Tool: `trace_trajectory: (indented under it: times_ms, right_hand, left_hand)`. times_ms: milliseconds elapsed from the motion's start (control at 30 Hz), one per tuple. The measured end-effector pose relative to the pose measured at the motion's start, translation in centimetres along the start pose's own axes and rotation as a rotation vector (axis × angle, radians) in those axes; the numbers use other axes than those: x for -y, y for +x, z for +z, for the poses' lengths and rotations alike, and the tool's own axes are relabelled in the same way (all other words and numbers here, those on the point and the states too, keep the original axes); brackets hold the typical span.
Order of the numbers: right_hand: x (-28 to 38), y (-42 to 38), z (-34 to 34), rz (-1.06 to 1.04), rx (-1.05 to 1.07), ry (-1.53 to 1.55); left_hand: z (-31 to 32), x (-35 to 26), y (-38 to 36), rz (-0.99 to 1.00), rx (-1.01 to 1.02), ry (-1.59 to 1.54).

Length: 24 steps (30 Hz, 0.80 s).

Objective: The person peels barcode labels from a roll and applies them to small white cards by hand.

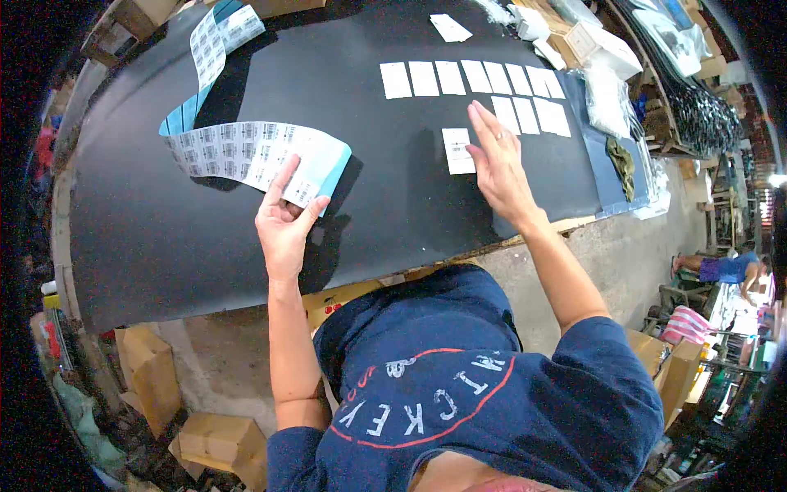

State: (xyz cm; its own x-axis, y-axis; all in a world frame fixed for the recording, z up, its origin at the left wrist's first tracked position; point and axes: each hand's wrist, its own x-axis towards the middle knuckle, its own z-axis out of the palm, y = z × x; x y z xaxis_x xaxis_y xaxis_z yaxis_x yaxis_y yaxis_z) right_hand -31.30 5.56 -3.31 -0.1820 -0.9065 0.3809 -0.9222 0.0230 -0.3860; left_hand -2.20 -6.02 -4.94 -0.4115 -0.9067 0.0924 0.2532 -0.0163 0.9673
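Observation:
My left hand grips the near end of a long strip of barcode labels, thumb and fingers on its folded edge. The strip has a light blue backing and curls away across the black table towards the far left. Over a white card with a printed label, my right hand lies with its fingers stretched out, the thumb at the card's right edge. Beyond it, several white cards lie in a row, with a second, shorter row partly behind my fingers.
A small stack of white cards lies at the back of the black table. Plastic bags, small boxes and a dark green cloth crowd the right end. Cardboard boxes stand on the floor. Another person bends at the far right.

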Motion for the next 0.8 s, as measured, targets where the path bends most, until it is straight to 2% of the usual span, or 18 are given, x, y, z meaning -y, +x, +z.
trace_trajectory:
  times_ms: [100,233,800]
  right_hand:
    - [3.0,-1.7,0.1,0.055,0.163,-0.218]
    - [2.8,-3.0,2.1,0.088,0.232,-0.354]
    - [3.6,-2.9,2.1,0.133,0.229,-0.403]
  left_hand:
    - [0.1,-0.2,0.1,-0.008,0.002,0.020]
    - [0.2,-0.3,0.1,-0.024,-0.016,-0.014]
    - [0.1,0.0,0.1,0.001,-0.006,-0.005]
